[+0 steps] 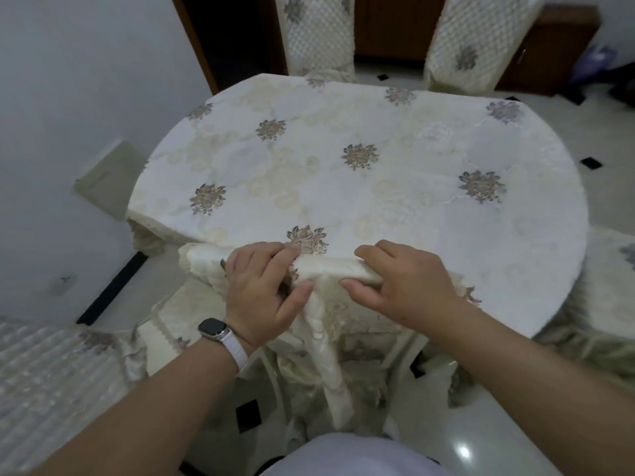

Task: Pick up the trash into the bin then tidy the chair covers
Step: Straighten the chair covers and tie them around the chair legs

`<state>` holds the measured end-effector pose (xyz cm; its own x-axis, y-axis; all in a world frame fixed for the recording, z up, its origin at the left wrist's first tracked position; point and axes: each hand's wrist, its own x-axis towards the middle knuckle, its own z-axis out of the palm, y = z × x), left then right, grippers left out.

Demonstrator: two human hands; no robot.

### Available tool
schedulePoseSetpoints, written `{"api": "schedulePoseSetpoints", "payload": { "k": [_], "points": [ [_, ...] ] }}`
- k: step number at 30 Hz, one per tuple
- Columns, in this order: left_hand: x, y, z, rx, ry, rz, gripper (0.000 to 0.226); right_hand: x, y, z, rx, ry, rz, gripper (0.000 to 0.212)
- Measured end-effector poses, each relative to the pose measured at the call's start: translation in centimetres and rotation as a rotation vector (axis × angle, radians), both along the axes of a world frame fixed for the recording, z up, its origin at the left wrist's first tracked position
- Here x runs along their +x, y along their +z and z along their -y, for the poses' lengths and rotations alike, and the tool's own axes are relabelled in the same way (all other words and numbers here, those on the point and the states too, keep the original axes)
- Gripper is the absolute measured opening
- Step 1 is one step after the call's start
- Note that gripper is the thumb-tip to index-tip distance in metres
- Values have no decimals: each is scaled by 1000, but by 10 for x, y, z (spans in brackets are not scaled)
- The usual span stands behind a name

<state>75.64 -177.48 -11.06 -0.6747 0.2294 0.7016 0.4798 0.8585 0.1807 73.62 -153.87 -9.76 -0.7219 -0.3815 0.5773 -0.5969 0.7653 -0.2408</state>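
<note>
The person stands at the near side of the table (360, 139) and works on the chair cover (326, 267) of the chair that is pushed in there, so the trash part of the task seems to be finished; no trash and no bin are in view to confirm this. The top of the chair back lies just against the near edge of the table, and both hands are on it. The left hand (261, 290), with a watch (214, 329) on its wrist, has its fingers curled over the top edge and the thumb pressed on the front, so its grip is closed on the fabric. The right hand (402, 283) is just beside it on the same edge, fingers over the top and thumb below, and this grip also pinches the cover. I judge that the hands are set a little apart on purpose, so that the cloth between them can be pulled flat and seated evenly on the chair back. A narrow band of the cover (330, 365) hangs down from between the hands to the floor (481, 424), and the lower fabric looks wrinkled, so it probably needs smoothing after the top is straight. Two other covered chairs (318, 32) stand at the far side of the table, and their covers look neat from here. A risk is that a strong pull drags the tablecloth (240, 166), because its edge is very near the hands.
</note>
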Motion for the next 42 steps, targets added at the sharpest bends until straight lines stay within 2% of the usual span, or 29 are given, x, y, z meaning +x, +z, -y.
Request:
{"api": "schedulePoseSetpoints", "payload": {
  "k": [4, 10, 17, 23, 30, 42],
  "points": [
    [-3, 3, 26, -11, -112, 34, 42, 6, -2, 16, 44, -54, -78, 54],
    [1, -7, 63, 14, -140, 85, 51, 36, -10, 28, 95, -178, -152, 39],
    [35, -13, 74, 86, -33, 127, 63, 74, -21, 33, 64, -256, -96, 42],
    [62, -25, 75, 97, -92, 110, 58, 107, -34, 25, 16, -277, -77, 69],
    [55, -28, 72, 72, -102, 83, 58, 101, -37, 26, -14, -311, -115, 66],
    [44, -37, 97, -25, -245, 98, 58, 115, -46, 40, -16, -341, -116, 61]
  ]
}}
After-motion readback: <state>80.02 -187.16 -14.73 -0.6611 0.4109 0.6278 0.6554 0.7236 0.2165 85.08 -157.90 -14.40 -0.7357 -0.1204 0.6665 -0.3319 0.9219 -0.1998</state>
